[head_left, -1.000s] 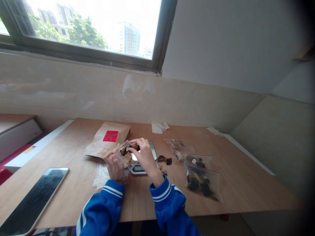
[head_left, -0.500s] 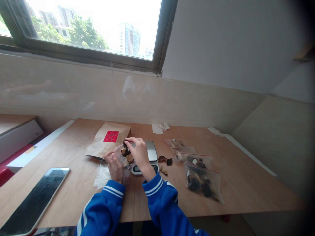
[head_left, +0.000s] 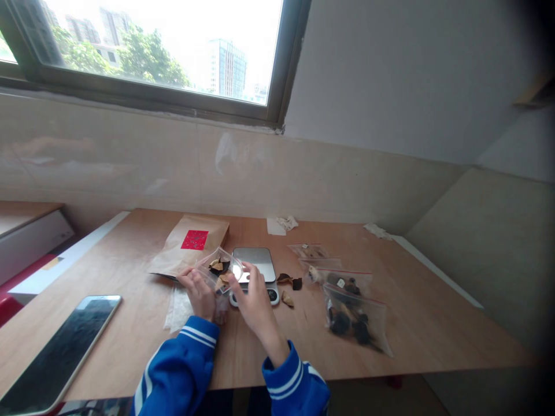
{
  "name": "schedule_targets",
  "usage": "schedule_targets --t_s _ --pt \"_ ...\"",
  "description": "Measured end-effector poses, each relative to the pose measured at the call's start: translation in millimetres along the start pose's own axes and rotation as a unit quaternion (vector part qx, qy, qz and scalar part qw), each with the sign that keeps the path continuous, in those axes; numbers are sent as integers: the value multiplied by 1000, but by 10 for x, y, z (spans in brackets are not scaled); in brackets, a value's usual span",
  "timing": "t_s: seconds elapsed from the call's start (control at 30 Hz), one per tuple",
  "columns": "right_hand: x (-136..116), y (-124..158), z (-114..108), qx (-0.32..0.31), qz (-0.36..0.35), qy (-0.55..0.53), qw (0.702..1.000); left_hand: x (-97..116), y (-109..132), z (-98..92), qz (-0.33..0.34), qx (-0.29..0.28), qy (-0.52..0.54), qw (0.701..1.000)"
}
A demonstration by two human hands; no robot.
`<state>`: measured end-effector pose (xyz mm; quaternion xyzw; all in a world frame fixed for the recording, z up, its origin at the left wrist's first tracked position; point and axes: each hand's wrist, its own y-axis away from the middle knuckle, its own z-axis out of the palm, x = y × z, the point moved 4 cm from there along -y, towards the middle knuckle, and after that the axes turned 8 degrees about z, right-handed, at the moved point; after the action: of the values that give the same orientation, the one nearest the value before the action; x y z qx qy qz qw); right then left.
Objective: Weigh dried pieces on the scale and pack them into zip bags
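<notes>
My left hand [head_left: 200, 293] pinches the near left edge of a small clear plastic bag [head_left: 231, 263], its mouth spread wide. Inside lie curled dried slices [head_left: 219, 266], tan with dark brown skin. My right hand [head_left: 259, 307] is at the bag's right side, thumb and fingers apart and no slice in them; whether a fingertip touches the plastic I cannot tell. Behind that hand sits a kitchen scale [head_left: 262, 261] with a steel plate, its front partly hidden. Just right of the scale, loose dark pieces [head_left: 286, 279] and a tan piece [head_left: 287, 299] rest on the table.
Several zip bags [head_left: 359, 323] of dried goods lie at the right. A brown paper bag [head_left: 177, 254] with a red label is at the back left, clear plastic bags [head_left: 178, 309] below it. A phone [head_left: 60, 352] lies near left; crumpled tissue [head_left: 287, 223] at the back.
My right hand has let go of a dark dried slice, which now lies in the bag with the others. The hand has drawn slightly right and down, its fingers spreading.
</notes>
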<state>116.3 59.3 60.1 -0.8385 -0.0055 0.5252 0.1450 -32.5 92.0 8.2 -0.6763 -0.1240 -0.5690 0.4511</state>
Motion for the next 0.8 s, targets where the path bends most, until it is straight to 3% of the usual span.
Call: schedule_targets --t_s 0.1,0.2,0.33,0.43,0.6,0.73,0.8 --pt "42 207 104 -31 24 -54 998 84 78 6 15 -5 46 999" --pt "36 315 118 -18 36 -131 991 174 196 -18 33 -25 65 997" --pt "5 344 -70 -1 26 -219 975 317 361 -63 44 -129 86 987" --pt "-4 340 -308 -10 27 -247 969 434 417 -131 45 -168 83 981" --pt "53 377 -626 -4 48 -254 966 462 413 -188 -52 -209 102 971" --pt "203 425 -682 17 67 -267 961 446 485 -124 -139 -331 171 917" --pt "276 432 -673 14 72 -277 958 445 526 -93 -167 -361 176 901"
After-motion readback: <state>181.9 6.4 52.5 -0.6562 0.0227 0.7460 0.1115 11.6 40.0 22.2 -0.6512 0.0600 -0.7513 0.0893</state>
